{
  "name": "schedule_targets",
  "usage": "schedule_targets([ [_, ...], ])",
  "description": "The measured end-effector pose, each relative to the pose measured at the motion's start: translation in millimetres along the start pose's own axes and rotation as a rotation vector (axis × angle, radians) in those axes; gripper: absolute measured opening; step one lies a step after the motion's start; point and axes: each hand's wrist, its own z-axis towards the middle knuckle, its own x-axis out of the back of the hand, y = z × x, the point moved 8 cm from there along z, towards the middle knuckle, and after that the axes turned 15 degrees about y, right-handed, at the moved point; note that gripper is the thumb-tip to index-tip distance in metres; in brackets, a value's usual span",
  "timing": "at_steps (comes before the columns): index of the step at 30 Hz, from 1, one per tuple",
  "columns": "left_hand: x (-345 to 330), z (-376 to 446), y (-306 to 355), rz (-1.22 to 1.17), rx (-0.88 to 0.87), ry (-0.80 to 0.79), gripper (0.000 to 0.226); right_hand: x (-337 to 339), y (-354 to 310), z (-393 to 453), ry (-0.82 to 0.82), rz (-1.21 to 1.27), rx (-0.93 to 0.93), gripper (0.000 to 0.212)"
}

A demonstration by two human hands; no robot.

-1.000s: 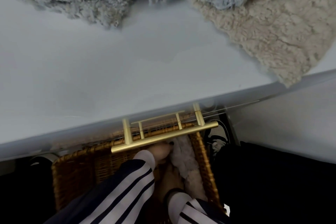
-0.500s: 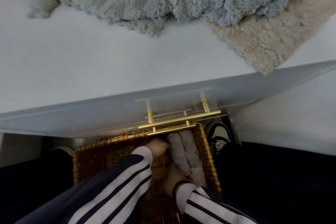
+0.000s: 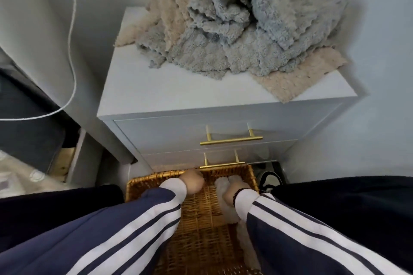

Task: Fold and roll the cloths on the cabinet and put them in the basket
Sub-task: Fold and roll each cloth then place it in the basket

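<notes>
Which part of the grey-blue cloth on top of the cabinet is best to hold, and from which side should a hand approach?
I would pinch the scalloped corner of the grey-blue cloth, coming from the front left. That corner lies flat and free on the cabinet, while the middle is bunched high and overlaps the beige cloth.

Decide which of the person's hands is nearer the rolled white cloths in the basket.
Right. The right hand rests on the rolled white cloths; the left hand is beside them, at the basket's far rim.

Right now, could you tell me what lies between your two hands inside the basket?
In the head view, only bare wicker floor of the basket shows between the left hand and the right hand, which rests on the rolled white cloths.
</notes>
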Motion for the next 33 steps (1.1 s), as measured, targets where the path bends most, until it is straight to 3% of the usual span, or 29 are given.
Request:
schedule_targets([
  [9, 90.3, -54.9, 50.5, 0.076, -0.138, 0.232, 0.035, 67.3, -45.8, -44.2, 0.025, -0.419, 0.347, 0.029],
  [12, 120.5, -82.0, 65.3, 0.064, -0.202, 0.305, 0.034, 97.8, -57.7, -59.1, 0.078, -0.467, 0.423, 0.022],
  [16, 155.2, -115.9, 77.5, 0.002, -0.277, 0.316, 0.031, 136.6, -72.4, -80.9, 0.110, -0.477, 0.516, 0.032],
  [22, 195.7, -148.6, 88.2, -0.339, -0.332, 0.330, 0.025, 189.0, -101.2, -111.8, 0.141, -0.172, 0.648, 0.040],
  [28, 224.0, -145.0, 93.6, -0.551, -0.366, 0.475, 0.030, 239.1, -130.9, -111.9, 0.442, 0.203, 0.764, 0.019],
  [33, 235.8, -130.9, 110.4, -0.616, -0.418, 0.526, 0.032, 255.7, -148.1, -99.7, 0.619, 0.306, 0.859, 0.016],
])
